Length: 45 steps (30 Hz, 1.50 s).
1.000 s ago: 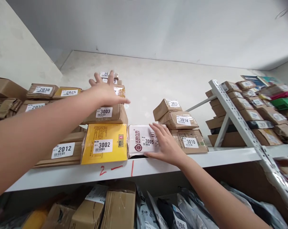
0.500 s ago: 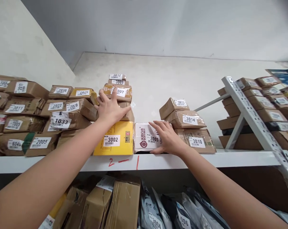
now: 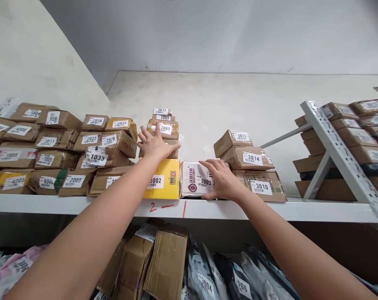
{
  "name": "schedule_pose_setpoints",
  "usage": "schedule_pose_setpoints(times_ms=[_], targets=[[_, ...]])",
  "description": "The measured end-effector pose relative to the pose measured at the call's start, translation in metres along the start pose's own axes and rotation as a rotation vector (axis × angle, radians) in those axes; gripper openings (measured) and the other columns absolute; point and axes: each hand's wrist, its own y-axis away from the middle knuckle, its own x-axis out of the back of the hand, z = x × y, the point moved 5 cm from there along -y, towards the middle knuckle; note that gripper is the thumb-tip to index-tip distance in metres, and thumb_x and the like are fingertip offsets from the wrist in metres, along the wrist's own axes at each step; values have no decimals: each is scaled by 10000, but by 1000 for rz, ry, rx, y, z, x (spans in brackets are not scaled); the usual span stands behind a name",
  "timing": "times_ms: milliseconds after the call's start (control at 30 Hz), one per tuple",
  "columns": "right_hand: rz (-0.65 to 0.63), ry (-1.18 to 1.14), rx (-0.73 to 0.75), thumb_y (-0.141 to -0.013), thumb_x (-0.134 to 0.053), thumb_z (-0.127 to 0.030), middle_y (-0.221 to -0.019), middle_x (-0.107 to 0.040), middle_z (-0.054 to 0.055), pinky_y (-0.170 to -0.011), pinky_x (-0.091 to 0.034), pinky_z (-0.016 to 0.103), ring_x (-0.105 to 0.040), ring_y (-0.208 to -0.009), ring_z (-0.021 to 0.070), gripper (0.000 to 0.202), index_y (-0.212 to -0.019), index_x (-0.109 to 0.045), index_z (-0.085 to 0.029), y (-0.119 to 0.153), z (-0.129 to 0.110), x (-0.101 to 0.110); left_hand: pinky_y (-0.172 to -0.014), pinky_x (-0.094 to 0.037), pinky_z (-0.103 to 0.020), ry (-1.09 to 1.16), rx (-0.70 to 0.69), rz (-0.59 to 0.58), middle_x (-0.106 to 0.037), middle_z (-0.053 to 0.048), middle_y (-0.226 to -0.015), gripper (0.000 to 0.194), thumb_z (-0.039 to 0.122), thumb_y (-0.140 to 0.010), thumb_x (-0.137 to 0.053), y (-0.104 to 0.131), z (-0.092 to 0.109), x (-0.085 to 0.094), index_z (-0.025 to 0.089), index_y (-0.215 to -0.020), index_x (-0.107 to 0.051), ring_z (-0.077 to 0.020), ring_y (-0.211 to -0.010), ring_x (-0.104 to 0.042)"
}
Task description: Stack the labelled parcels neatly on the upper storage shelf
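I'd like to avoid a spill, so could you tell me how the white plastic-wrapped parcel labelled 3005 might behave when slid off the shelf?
The white plastic-wrapped parcel labelled 3005 looks flat and boxy, so probably fairly stiff. Its glossy wrap may slide easily on the white metal shelf. Nothing rests on it, so the stack under the left hand likely stays put; the right hand covers its right edge.

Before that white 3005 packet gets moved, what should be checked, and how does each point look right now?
1. Right hand flat on white packet 3005: ok.
2. Real grip on it, fingers wrapped around: not ok.
3. Left hand bracing the brown box stack above yellow box 3002: ok.
4. Nothing lying on the packet: ok.
5. Box 3010 clear of the packet's right edge: cannot tell, the hand hides it.
6. Packet fully on the shelf: ok.
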Motion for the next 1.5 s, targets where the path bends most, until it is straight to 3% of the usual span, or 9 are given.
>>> schedule_pose_setpoints(times_ms=[67, 167, 267, 533, 733, 900, 1067, 1233, 1500], targets=[[25, -37, 1, -516, -863, -434, -1348, -490, 184, -1046, -384, 579, -433, -1222, 394, 1062, -1426, -375, -190, 0, -2, 0, -1133, -217, -646, 53, 78, -28, -46, -238, -1602, 1266, 859, -549, -563, 1, -2, -2, 251, -1546, -73, -441, -1477, -66], [107, -193, -73, -714, -694, -605, -1395, -472, 201, -1077, -370, 575, -419, -1294, 375, 899, -1430, -363, -172, -7, -14, 4, -1096, -209, -719, 116, 167, -13, -155, -277, -1558, 1283, 903, -545, -512, -1, -2, 2, 243, -1545, -53, -472, -1457, -125], [141, -311, -157, -837, -529, -633, -1440, -441, 223, -1117, -337, 554, -398, -1341, 360, 825, -1435, -340, -96, -28, -40, 7, -1111, -220, -698, 71, 184, 28, -218, -273, -1534, 1333, 839, -506, -640, -11, 10, 6, 216, -1544, -81, -448, -1433, -205], [30, -249, -131, -786, -616, -637, -1297, -556, 231, -1006, -389, 549, -515, -1154, 403, 929, -1434, -310, -45, -69, -83, 0, -1118, -349, -494, -7, 201, 89, -317, -268, -1488, 1311, 592, -520, -790, -25, 35, 5, 31, -1512, -142, -390, -1359, -335], [-52, -234, -195, -823, -494, -717, -1196, -635, 214, -946, -398, 543, -532, -1112, 439, 906, -1442, -301, -84, -72, -78, -13, -1099, -363, -514, 50, 107, 106, -340, -287, -1476, 1203, 716, -625, -602, -22, 23, 13, 8, -1505, -187, -421, -1347, -362], [-101, -248, -104, -718, -657, -708, -1231, -614, 233, -957, -424, 549, -525, -1155, 432, 1021, -1434, -320, -61, -71, -72, -8, -1090, -382, -551, 97, 160, 59, -279, -267, -1524, 1260, 710, -570, -679, -26, 14, 15, 55, -1517, -171, -422, -1392, -308], [-167, -142, -55, -512, -841, -619, -1483, -387, 241, -1094, -343, 602, -353, -1355, 432, 1313, -1529, -177, -120, -43, -31, 6, -1119, -359, -513, 113, 179, 106, -344, -273, -1486, 1246, 693, -546, -725, -22, 6, 12, 57, -1497, -228, -413, -1365, -356], [-281, 17, -34, -484, -880, -530, -1467, -396, 230, -1103, -353, 604, -339, -1356, 429, 1285, -1522, -232, -138, -19, 2, 12, -1157, -256, -598, 104, 222, 10, -306, -294, -1505, 1382, 707, -514, -747, -25, 9, 11, 76, -1536, -64, -425, -1422, -269], [-282, 194, 84, -492, -865, -363, -1350, -464, 253, -1069, -364, 596, -439, -1211, 427, 1261, -1513, -190, -60, -27, -19, -3, -1157, -239, -588, 74, 233, 53, -313, -311, -1504, 1410, 619, -503, -785, -47, 19, 16, 37, -1530, -14, -424, -1400, -301]])
